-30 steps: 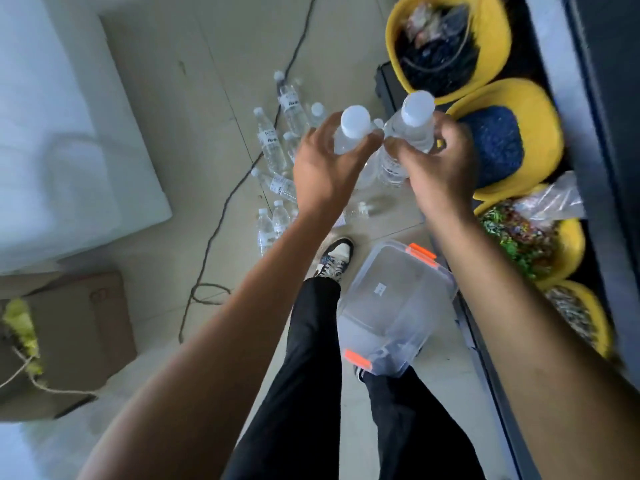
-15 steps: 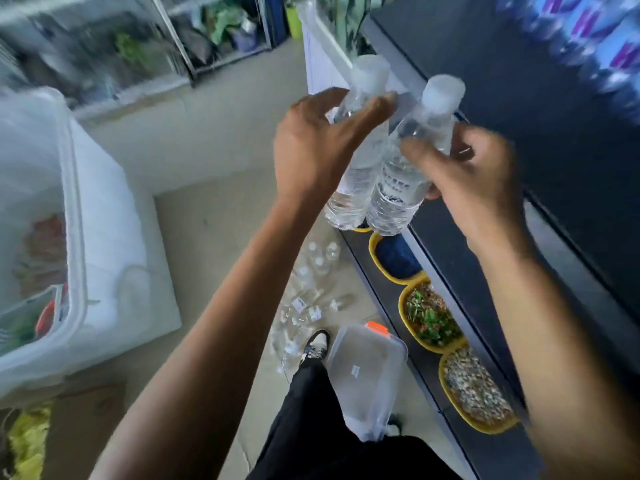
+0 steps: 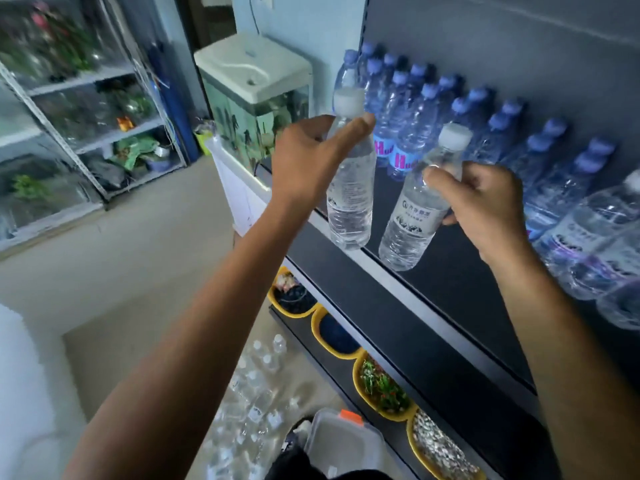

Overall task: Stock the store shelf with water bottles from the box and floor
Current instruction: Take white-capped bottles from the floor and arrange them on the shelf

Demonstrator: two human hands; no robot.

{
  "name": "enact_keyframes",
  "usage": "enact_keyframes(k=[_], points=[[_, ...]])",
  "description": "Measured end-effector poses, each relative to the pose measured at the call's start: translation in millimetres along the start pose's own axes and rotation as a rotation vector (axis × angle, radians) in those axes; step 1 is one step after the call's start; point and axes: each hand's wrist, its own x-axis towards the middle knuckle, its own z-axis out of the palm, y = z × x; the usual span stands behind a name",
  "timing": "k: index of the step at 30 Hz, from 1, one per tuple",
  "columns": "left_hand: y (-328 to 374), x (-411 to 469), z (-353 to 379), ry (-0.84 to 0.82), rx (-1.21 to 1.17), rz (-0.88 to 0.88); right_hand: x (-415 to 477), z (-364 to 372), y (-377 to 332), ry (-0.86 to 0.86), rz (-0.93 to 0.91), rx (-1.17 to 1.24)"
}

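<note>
Fingers [image 3: 356, 126] of the left hand [image 3: 311, 157] curl tight round the shoulder of the left bottle [image 3: 349, 195], just under its white cap. The bottle hangs below the grip, upright, cap up, its base at the front lip of the shelf [image 3: 457, 278]. Just beside it, not touching, the right bottle [image 3: 412, 216] leans, cap up and to the right. The right hand [image 3: 485, 206] wraps its upper half from the right. Blue-capped bottles [image 3: 485, 133] stand in rows behind; floor bottles [image 3: 256, 386] lie below
</note>
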Motion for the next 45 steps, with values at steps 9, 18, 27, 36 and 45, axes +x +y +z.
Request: enact_keyframes(k=[9,18,27,36,45], points=[[-61,90,41,-0.287,0.256,0.115,35,29,54,0.171,0.133,-0.116],[-92,126,64,-0.549,-0.054,0.038,25,48,56,0.226,0.097,-0.197],[-153,68,66,-0.535,-0.225,-0.005,-22,86,98,0.262,0.141,-0.022],[-167,68,61,-0.447,0.040,0.011,-17,118,121,0.419,0.139,-0.104],[-190,79,51,-0.449,0.051,-0.009,-16,122,133,0.428,0.129,-0.098]])
